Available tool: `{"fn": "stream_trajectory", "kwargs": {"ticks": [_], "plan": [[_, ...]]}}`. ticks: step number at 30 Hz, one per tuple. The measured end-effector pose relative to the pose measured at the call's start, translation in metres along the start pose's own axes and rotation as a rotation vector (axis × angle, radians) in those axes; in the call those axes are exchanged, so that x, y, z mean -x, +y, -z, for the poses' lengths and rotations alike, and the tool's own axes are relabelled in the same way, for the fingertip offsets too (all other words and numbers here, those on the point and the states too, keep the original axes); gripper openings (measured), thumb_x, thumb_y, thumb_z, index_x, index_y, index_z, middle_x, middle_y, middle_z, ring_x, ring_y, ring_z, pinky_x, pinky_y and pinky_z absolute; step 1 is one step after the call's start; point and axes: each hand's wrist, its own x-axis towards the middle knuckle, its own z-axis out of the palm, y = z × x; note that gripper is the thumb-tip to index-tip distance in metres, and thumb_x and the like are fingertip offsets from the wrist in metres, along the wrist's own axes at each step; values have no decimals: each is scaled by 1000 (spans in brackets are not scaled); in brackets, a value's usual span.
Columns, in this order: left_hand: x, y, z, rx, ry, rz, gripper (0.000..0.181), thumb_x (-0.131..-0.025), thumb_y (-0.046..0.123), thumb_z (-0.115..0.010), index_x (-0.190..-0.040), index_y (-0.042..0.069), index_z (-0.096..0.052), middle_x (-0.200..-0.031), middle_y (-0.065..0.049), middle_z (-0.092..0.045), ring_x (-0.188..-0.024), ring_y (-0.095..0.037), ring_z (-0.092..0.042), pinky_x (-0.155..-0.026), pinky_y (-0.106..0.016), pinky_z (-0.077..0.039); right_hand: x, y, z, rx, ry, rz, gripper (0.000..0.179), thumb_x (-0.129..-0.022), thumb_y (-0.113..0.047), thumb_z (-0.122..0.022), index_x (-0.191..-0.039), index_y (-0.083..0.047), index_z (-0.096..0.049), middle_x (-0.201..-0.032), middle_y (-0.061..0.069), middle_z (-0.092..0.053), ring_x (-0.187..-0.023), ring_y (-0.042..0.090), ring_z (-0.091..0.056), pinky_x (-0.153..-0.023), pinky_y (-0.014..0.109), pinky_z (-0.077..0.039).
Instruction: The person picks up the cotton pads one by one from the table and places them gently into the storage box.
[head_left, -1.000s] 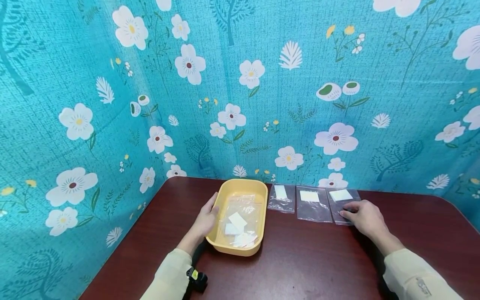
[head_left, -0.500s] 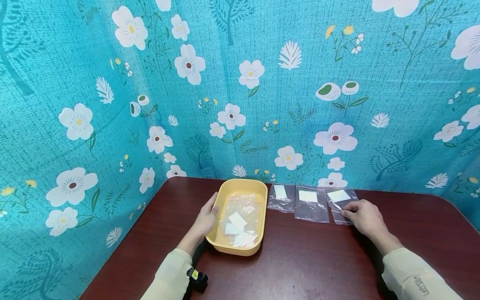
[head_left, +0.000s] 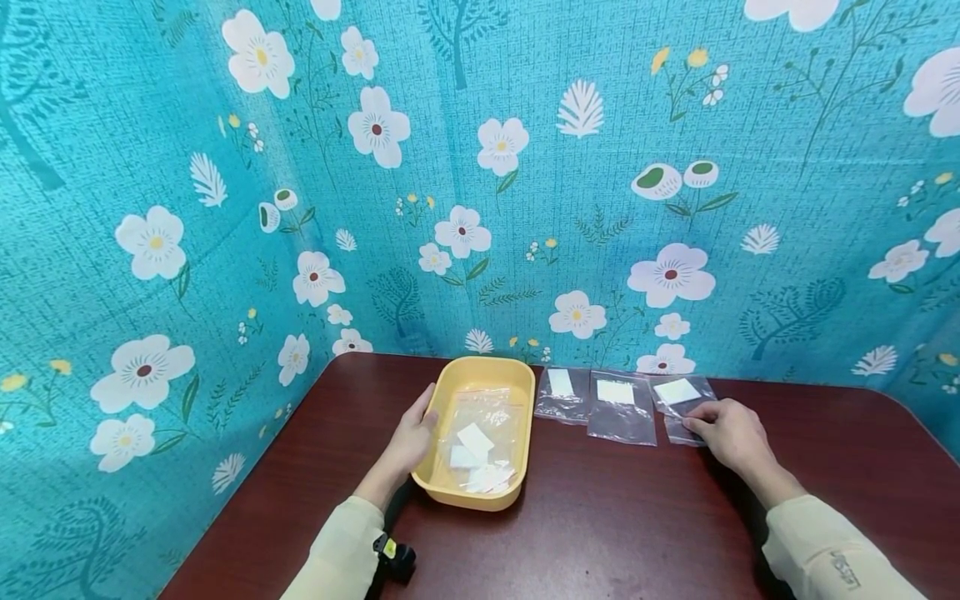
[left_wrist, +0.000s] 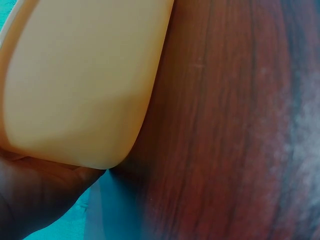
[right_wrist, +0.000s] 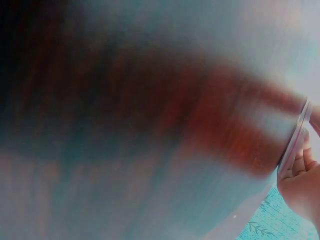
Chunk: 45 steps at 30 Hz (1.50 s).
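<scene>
**One rectangular, round-cornered yellow plastic tub (head_left: 472, 502) and one transparent plastic zip bag (head_left: 677, 408), with the left hand (head_left: 411, 433) on the first and the right hand (head_left: 727, 429) on the second**

In the head view, take the tub as the centre of the dial. The left hand sits at 9 o'clock, grasping the side wall with the thumb by the rim; its other fingertips are hidden. Inside the tub lie more clear bags (head_left: 487, 417), overlapping, with white paper cards (head_left: 476, 439) among them.

The zip bag is at 3 o'clock, last in a row of three on a dark red-brown wood-grain table (head_left: 600, 508). The right hand, at the bag's 4 o'clock, pinches its near edge between thumb and fingers. A white rectangular card (head_left: 676, 392) shows toward the bag's 12 o'clock. The middle clear bag (head_left: 622, 423) lies just beside it; whether their edges touch cannot be told. Nearest the tub, between 2 and 3 o'clock, is the smaller clear bag (head_left: 564, 408). Both also hold white cards.

The right wrist view is mostly blurred, but at its 4 o'clock the fingers close on an edge with a pink line. A turquoise cloth printed with white flowers (head_left: 450, 167) hangs behind, at 12 o'clock. Pale cream sleeves (head_left: 337, 546) cover both forearms.
</scene>
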Motion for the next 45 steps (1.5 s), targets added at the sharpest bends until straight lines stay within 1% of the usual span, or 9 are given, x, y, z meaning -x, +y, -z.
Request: {"fn": "stream_trajectory", "kwargs": {"ticks": [5, 13, 16, 22, 28, 33, 38, 45], "plan": [[0, 1, 1, 0, 0, -3, 53, -110, 12, -35, -162, 14, -22, -165, -11, -24, -150, -34, -21, -116, -56, -21, -1, -1, 1, -2, -4, -3, 8, -88, -13, -76, -89, -6, -79, -91, 16, -67, -88, 36, -58, -71, 45, -43], [-1, 1, 1, 2, 1, -5, 53, -110, 12, -36, -162, 13, -22, -165, -11, -24, -150, -33, -21, -116, -56, -22, 1, -4, 3, -26, -63, -79, 14, -91, -15, -74, -96, -2, -77, -95, 18, -66, -87, 32, -53, -70, 41, -41], [0, -1, 0, 0, 2, -6, 53, -110, 12, -36, -162, 13, -22, -165, -11, -24, -150, -33, -21, -117, -56, -21, 2, -5, 3, -36, -68, -91, 14, -91, -15, -74, -96, -2, -77, -94, 18, -68, -86, 32, -53, -69, 40, -40], [2, -2, 0, 4, -2, -19, 53, -110, 11, -35, -161, 12, -23, -164, -11, -24, -150, -34, -20, -117, -57, -19, 2, -4, 3, -44, -45, -92, 13, -91, -14, -75, -95, -2, -78, -92, 17, -69, -87, 33, -54, -70, 41, -41], [1, -3, 1, 14, -2, -23, 53, -110, 11, -36, -161, 13, -23, -164, -11, -24, -150, -34, -20, -117, -57, -20, 3, -6, 3, -57, -29, -97, 13, -91, -14, -75, -95, -2, -78, -90, 15, -70, -86, 32, -53, -68, 38, -39], [1, -4, 0, 15, 1, -30, 53, -110, 11, -36, -161, 12, -23, -164, -12, -24, -150, -34, -20, -117, -56, -20, 3, -5, 4, -63, 17, -71, 13, -90, -13, -74, -94, -1, -78, -88, 16, -71, -84, 32, -55, -67, 37, -40], [2, -4, 0, 13, 2, -33, 53, -110, 11, -36, -161, 12, -22, -164, -12, -24, -150, -35, -21, -117, -56, -20, 3, -4, 3, -62, 68, -54, 14, -90, -14, -74, -94, -1, -79, -93, 20, -71, -86, 34, -57, -68, 38, -41], [2, -4, 0, 5, 1, -39, 54, -110, 12, -36, -161, 13, -23, -164, -12, -24, -150, -35, -20, -117, -57, -20, 1, -9, 7, -96, 111, -45, 19, -90, -18, -76, -96, -1, -79, -96, 22, -72, -87, 35, -56, -66, 39, -40]]}}
